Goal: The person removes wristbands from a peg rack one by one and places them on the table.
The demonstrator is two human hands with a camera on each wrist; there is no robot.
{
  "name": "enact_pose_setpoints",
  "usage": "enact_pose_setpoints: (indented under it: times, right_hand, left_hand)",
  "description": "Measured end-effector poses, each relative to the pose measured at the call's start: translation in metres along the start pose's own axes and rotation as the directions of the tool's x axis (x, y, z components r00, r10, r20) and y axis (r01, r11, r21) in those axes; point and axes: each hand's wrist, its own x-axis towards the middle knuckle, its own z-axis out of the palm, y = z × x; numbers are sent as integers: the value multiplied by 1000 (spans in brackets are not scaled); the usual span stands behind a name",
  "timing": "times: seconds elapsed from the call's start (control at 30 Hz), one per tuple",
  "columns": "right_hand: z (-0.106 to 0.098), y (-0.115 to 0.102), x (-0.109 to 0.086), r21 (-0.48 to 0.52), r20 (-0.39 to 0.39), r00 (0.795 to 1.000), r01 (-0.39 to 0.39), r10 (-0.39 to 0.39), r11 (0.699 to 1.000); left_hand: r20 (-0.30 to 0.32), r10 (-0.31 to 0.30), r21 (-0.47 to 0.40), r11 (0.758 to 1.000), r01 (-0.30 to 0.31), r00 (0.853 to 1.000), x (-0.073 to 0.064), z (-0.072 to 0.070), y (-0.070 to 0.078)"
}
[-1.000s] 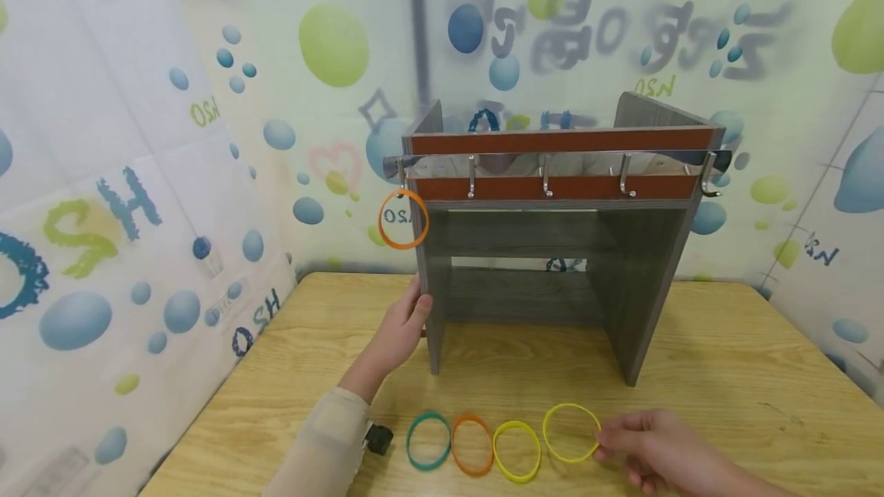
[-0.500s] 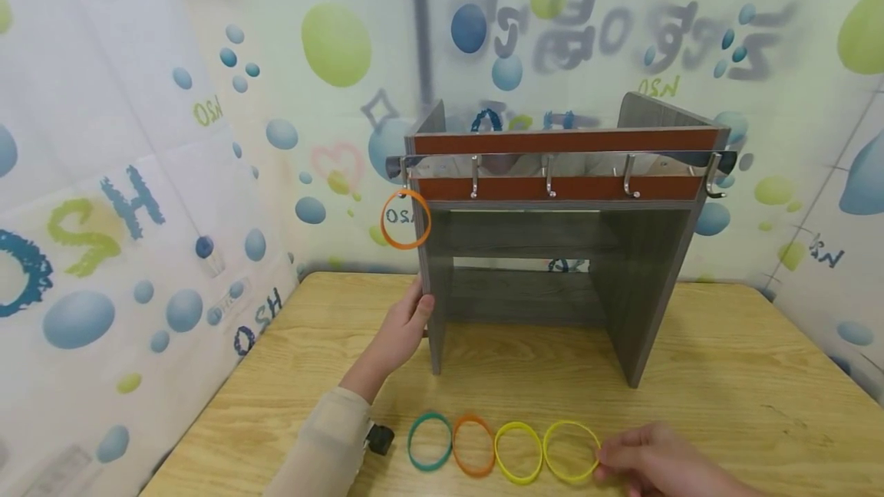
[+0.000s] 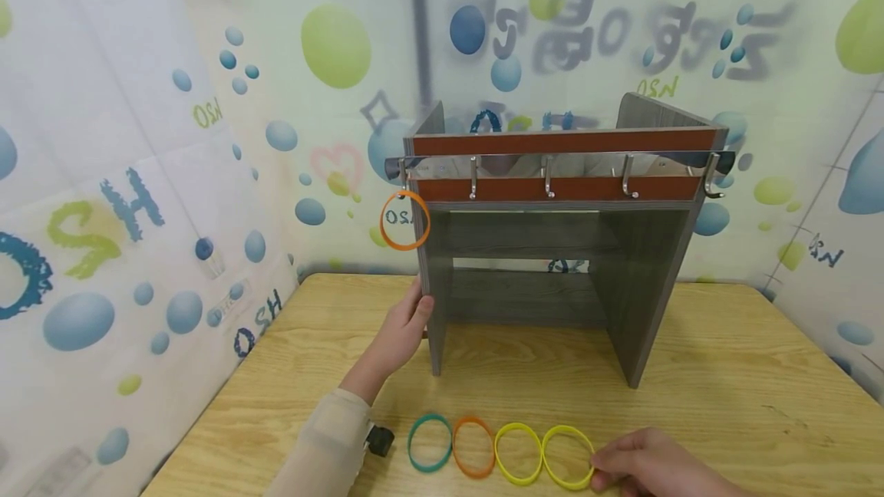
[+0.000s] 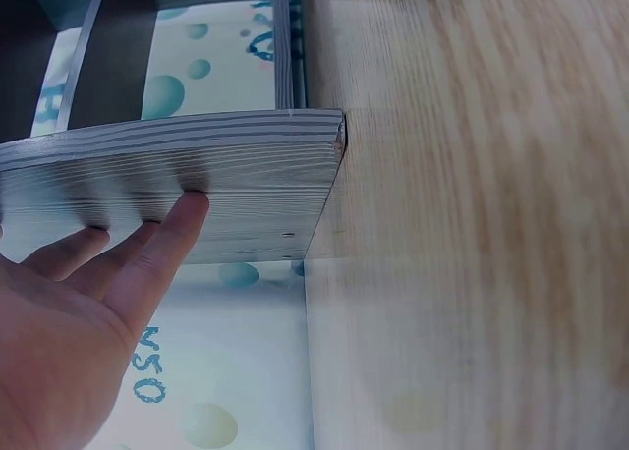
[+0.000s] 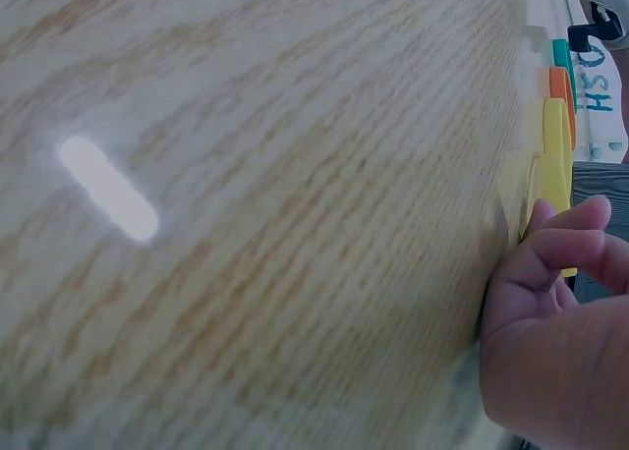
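Observation:
My left hand (image 3: pixel 399 332) holds the left side panel of a grey wooden shelf unit (image 3: pixel 642 282). Its thumb lies at the panel's front edge, and in the left wrist view the fingertips (image 4: pixel 192 202) press on the outer face. With thumb and fingers my right hand (image 3: pixel 649 460) pinches the right edge of a yellow silicone wristband (image 3: pixel 570 486) at table level. This band ends a row with another yellow wristband (image 3: pixel 519 481), an orange wristband (image 3: pixel 475 474) and a teal wristband (image 3: pixel 430 469). A second orange wristband (image 3: pixel 406 247) hangs from the leftmost hook.
Across the unit's top front runs a metal rail (image 3: pixel 514 166) with several hooks, such as a hook (image 3: pixel 473 184) left of the middle. The unit stands on a wood-grain table (image 3: pixel 746 374). A patterned curtain (image 3: pixel 228 98) encloses the table's back and sides.
My right hand has lowered the yellow wristband it pinches and brought it down beside the other yellow one. The left hand stays on the side panel.

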Motion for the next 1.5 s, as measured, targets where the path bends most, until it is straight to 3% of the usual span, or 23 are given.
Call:
enact_pose_setpoints:
  times: [0.27,0.57,0.93,1.1,1.17,1.5]
  right_hand:
    - [6,-2,2,-29,3,999,33,-33,999]
    - [5,-5,5,-88,-48,999,-20,15,996]
    - [6,-9,4,-112,-70,997,-22,14,993]
    - [10,-23,3,-166,-83,996,2,-16,986]
    - [11,-30,4,-199,-84,994,47,-65,979]
    - [24,-87,9,-276,-95,983,123,-155,953]
  left_hand:
    - [6,2,0,1000,-2,1000,0,0,-2]
    - [1,15,3,1000,-15,1000,1,0,-4]
    - [6,0,-1,1000,0,1000,1,0,-3]
    - [9,2,-1,1000,-2,1000,2,0,-4]
    - [9,3,2,1000,-3,1000,1,0,-4]
    - [1,-8,-1,1000,8,1000,1,1,-3]
